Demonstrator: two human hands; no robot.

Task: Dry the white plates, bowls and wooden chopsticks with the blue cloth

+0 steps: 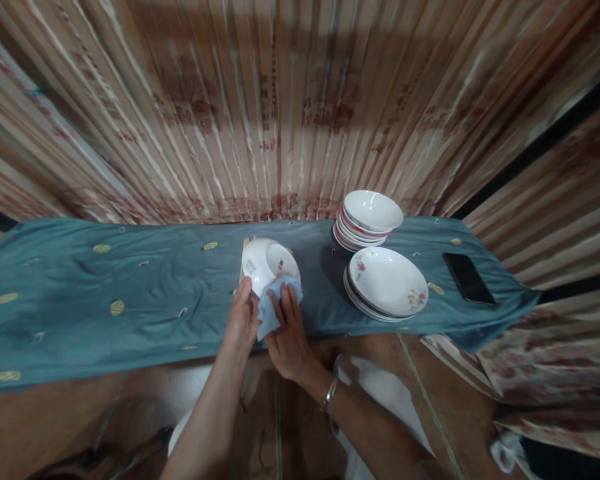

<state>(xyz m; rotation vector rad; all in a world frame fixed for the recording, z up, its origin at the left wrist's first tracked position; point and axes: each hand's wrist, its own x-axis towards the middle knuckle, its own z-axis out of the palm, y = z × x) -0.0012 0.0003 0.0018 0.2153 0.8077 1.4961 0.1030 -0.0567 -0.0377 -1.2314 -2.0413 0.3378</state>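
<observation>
A white bowl is turned so its underside with the foot ring faces me, above the middle of the cloth-covered table. My left hand grips its near left rim, thumb on the outside. With my right hand I press a light blue cloth against the near right side of the bowl. The fingers of that hand lie over the cloth. Behind the bowl, the tips of several chopsticks show; the rest of them is mostly hidden.
Right of the bowl stand a stack of white bowls and, nearer me, a stack of floral-patterned plates. A black phone lies farther right. A green-blue tablecloth covers the narrow table. Pleated curtains hang behind it.
</observation>
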